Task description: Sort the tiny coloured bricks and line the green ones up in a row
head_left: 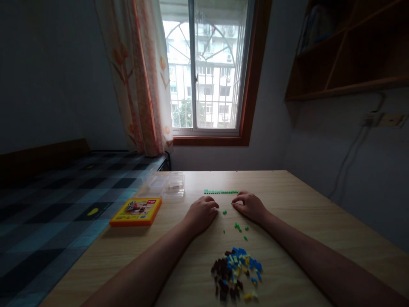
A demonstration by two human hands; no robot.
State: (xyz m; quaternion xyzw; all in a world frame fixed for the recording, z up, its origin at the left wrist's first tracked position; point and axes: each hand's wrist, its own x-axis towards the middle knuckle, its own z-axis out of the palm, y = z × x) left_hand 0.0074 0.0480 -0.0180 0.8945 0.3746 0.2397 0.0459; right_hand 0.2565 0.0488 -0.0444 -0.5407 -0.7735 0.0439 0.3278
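My right hand (251, 206) rests on the table, just below the right end of a row of small green building blocks (220, 192). Its thumb and forefinger pinch a tiny green block (232, 203), mostly hidden by the fingertips. On the left, my left hand (203, 212) lies on the tabletop with its fingers loosely bent and apart, and nothing shows in it. Between the hands sits a loose green block (224, 212). Several more green blocks (238, 227) are scattered nearer to me. Closer still is a pile of brown blocks (222, 268), blue blocks (255, 264) and yellow ones.
An orange and yellow box (136, 212) lies at the left edge of the wooden table (287, 200). Clear plastic trays (166, 184) stand behind it. A bed with a checked cover (60, 213) adjoins on the left. A window (211, 72) and wall shelves (348, 55) are beyond.
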